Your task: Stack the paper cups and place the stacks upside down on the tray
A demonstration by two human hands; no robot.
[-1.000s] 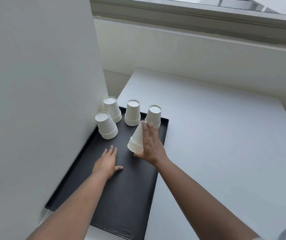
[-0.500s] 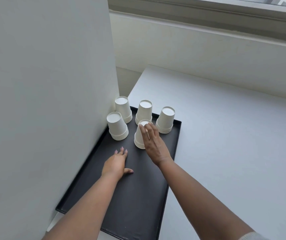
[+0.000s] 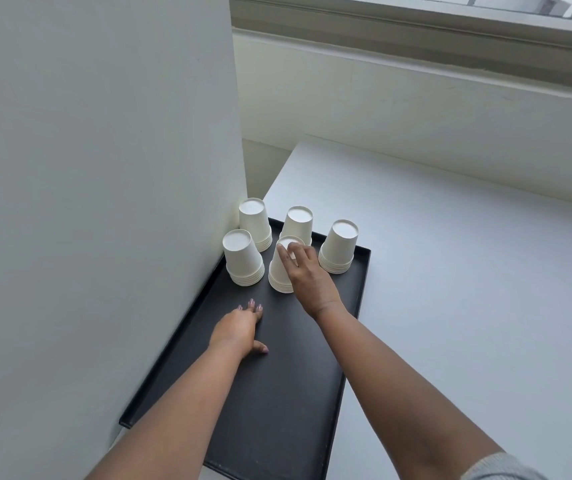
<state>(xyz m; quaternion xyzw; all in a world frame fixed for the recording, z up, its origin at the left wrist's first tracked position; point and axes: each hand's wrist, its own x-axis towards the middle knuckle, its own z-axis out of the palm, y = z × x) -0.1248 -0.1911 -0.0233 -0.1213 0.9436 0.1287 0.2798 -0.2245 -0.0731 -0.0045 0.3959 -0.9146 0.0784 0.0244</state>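
Black tray (image 3: 277, 393) sits on the white surface (image 3: 468, 289), its left edge against a white wall panel (image 3: 104, 168). Five upside-down stacks of paper cups stand at the tray's far end. Back row: far-left stack (image 3: 255, 223) in the corner by the panel, middle stack (image 3: 297, 223), right stack (image 3: 339, 247) near the tray's right rim. Front row: front-left stack (image 3: 243, 257) close to the panel, and the centre stack (image 3: 280, 268) just ahead of the middle stack, partly covering it.

Right hand (image 3: 307, 275) is on the centre stack: fingertips (image 3: 281, 250) lie on its upturned base, palm along its right side. Fingers look mostly straight, resting against the cup rather than wrapped round it, so the grip is apart. The centre stack stands flat on the tray, rims down.

Left hand (image 3: 239, 327) lies flat on the tray nearer the person, fingers extended, thumb out to the side, holding nothing; grip apart.

Window ledge (image 3: 416, 46) runs along the back.
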